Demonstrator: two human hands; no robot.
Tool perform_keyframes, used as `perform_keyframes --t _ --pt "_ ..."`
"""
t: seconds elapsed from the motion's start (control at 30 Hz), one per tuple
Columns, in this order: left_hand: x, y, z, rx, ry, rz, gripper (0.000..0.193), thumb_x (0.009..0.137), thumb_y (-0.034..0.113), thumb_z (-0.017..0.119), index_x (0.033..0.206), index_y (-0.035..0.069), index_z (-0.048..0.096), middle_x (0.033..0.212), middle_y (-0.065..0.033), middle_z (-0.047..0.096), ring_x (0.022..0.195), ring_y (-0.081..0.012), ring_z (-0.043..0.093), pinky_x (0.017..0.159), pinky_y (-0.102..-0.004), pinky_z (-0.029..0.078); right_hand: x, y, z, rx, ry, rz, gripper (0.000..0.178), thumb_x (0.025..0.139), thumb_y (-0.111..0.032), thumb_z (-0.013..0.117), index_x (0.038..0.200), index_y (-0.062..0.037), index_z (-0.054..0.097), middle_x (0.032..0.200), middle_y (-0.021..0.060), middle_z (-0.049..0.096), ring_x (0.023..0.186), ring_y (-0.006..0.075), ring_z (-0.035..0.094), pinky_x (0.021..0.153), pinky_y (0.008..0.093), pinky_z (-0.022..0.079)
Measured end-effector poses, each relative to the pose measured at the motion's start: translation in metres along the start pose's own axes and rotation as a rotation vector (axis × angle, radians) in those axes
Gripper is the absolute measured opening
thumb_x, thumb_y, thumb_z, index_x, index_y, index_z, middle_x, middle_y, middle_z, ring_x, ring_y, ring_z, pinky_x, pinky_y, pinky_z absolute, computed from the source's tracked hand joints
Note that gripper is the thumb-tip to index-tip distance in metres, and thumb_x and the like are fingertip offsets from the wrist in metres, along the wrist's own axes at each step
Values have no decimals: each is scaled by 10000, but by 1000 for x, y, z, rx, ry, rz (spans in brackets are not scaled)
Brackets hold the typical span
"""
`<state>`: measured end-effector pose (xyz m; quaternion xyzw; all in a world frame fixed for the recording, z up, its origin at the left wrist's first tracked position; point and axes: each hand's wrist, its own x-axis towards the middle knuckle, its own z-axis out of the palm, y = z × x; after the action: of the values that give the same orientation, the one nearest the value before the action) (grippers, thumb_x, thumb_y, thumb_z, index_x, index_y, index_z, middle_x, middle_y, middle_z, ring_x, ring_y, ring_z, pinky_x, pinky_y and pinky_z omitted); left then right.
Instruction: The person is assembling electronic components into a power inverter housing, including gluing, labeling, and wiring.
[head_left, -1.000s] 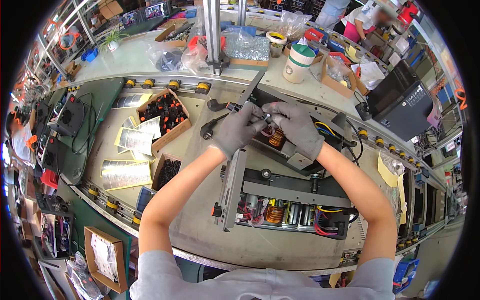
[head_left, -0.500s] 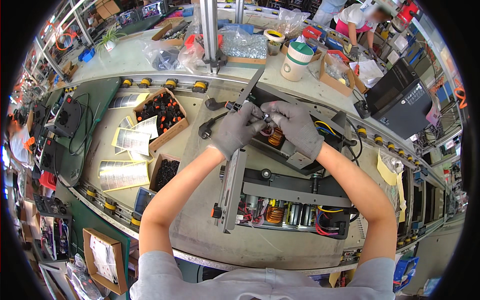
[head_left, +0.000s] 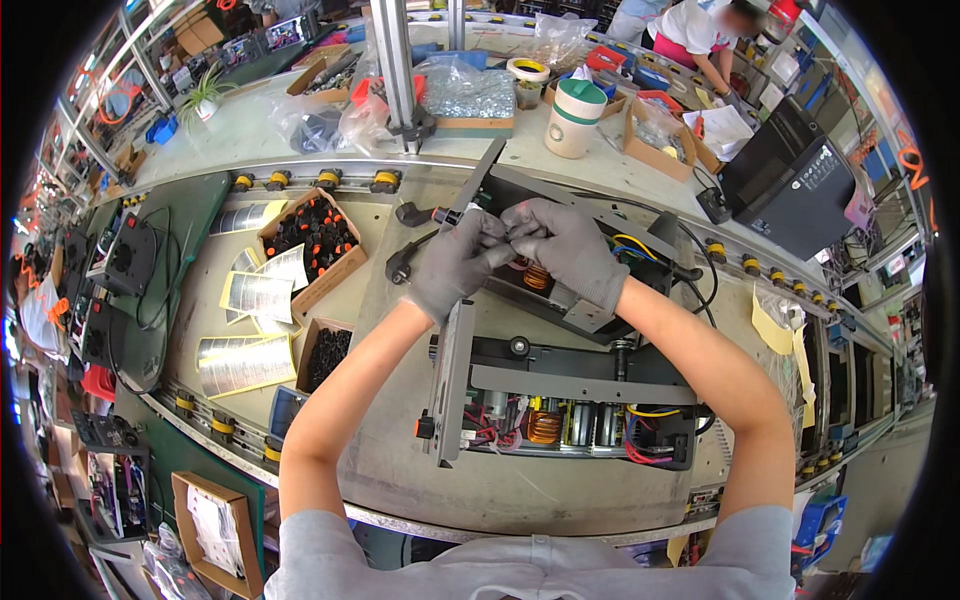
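Both of my hands wear grey gloves and meet over the farther of two opened dark metal electrical units. My left hand is closed in a pinch near that unit's front panel. Against its fingertips, my right hand is pinched too. Whatever lies between the fingers is too small and covered to name. A copper coil shows just below my fingers. The nearer unit lies parallel in front, with another copper coil, capacitors and coloured wires exposed. Its front panel faces left.
Left stand a carton of black-and-orange parts, printed sheets and a box of small black parts. Black plugs lie by my left hand. Beyond the roller rail are a lidded cup, a black computer case and another person.
The whole view has shifted slightly. My fingertips have drawn closer together, and the small whitish piece that showed between them is now hidden.
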<state>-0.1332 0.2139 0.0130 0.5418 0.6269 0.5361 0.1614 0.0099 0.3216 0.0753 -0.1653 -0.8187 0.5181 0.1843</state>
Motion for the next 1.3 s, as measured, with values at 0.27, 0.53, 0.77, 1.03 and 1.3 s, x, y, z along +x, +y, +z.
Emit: perform_keyframes --t 0.27,0.53,0.77,1.03,1.3 --pt "7 14 3 338 -9 38 298 753 211 715 978 96 557 800 -79 656 731 -222 658 631 -344 497 -9 5 -2 -558 112 -465 135 748 -23 565 871 -66 602 814 113 625 754 282 618 675 382 486" --pt "29 -22 -16 857 -70 161 502 795 179 605 1284 145 495 1034 -228 626 957 -383 614 750 -417 486 31 19 13 -1183 -333 -773 266 745 -232 578 896 -42 687 859 154 662 827 308 633 759 412 483" --pt "11 -25 -46 59 -415 -129 387 896 215 506 1208 -15 524 1047 -131 639 960 -290 612 808 -372 470 -278 -151 -69 -524 916 -777 261 812 -152 569 1050 -46 563 974 143 595 877 282 594 796 339 465" --pt "-57 29 -10 -585 -56 -517 436 963 322 405 1242 -2 488 1226 -102 532 1123 -188 506 1021 -314 350 -770 -64 -11 -1150 1367 1699 271 767 -308 663 940 -100 639 991 132 625 933 327 591 801 410 479" --pt "-65 26 -15 -380 -13 -562 463 965 357 395 1254 9 494 1236 -112 543 1174 -201 489 1058 -355 336 -855 -44 37 -992 1079 1759 350 857 -354 560 1043 -61 612 984 225 616 921 410 576 787 454 465"
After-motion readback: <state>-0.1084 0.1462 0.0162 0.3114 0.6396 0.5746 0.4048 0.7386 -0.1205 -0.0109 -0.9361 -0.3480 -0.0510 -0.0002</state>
